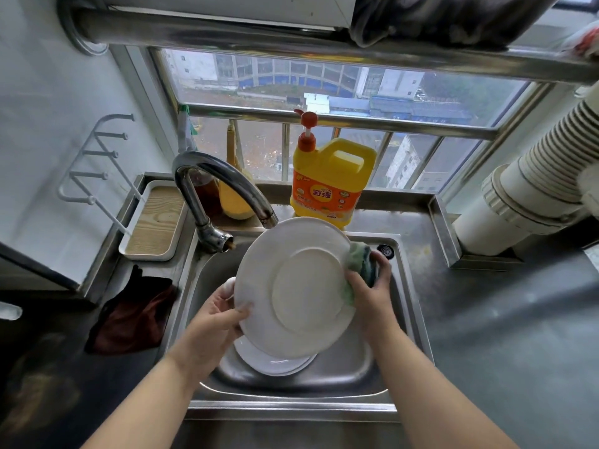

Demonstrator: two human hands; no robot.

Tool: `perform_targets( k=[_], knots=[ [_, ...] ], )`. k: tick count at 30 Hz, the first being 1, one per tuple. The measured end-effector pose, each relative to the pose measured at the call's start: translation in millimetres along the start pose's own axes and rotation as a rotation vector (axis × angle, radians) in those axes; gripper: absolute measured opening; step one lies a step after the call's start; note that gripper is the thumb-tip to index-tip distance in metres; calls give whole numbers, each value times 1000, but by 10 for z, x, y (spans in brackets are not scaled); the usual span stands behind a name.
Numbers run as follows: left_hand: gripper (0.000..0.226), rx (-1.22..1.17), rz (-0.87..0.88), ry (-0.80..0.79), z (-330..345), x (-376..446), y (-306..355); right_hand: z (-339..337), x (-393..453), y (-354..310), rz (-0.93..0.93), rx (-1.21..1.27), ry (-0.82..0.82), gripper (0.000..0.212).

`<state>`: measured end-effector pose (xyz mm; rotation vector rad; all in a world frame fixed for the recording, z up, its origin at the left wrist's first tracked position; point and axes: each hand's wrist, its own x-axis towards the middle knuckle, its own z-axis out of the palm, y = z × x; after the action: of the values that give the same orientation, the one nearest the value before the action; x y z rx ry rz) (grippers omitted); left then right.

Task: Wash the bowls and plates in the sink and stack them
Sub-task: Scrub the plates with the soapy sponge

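Observation:
Over the steel sink [405, 306] I hold a large white plate [291, 286], tilted, its underside ring facing me. My left hand [217, 315] grips its lower left rim, thumb on the near face. My right hand [369, 286] holds a green and dark blue sponge [363, 260] against the plate's right edge. More white plates [272, 361] lie stacked in the sink bottom below, partly hidden by the held plate.
A curved chrome faucet [223, 186] arches over the sink's back left. A yellow dish soap bottle [327, 179] stands on the back ledge. A dark red cloth [133, 312] lies on the left counter near a white tray with a wooden base [155, 222]. Grey counter [505, 335] extends to the right.

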<state>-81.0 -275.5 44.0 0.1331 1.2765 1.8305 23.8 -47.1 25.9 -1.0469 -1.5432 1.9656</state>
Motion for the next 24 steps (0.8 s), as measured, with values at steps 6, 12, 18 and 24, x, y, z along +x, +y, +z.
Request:
perform_targets(
  k=[6, 12, 18, 24],
  knots=[
    [15, 161, -65, -81, 122, 153, 278, 101, -2, -351, -423, -581, -303, 61],
    [30, 200, 101, 106, 468, 227, 174, 530, -311, -275, -581, -908, -5, 53],
    [29, 193, 162, 238, 544, 104, 87, 528, -219, -215, -603, -974, 40, 47],
    [27, 241, 193, 270, 559, 57, 82, 527, -176, -304, -415, -870, 64, 47]
  ],
)
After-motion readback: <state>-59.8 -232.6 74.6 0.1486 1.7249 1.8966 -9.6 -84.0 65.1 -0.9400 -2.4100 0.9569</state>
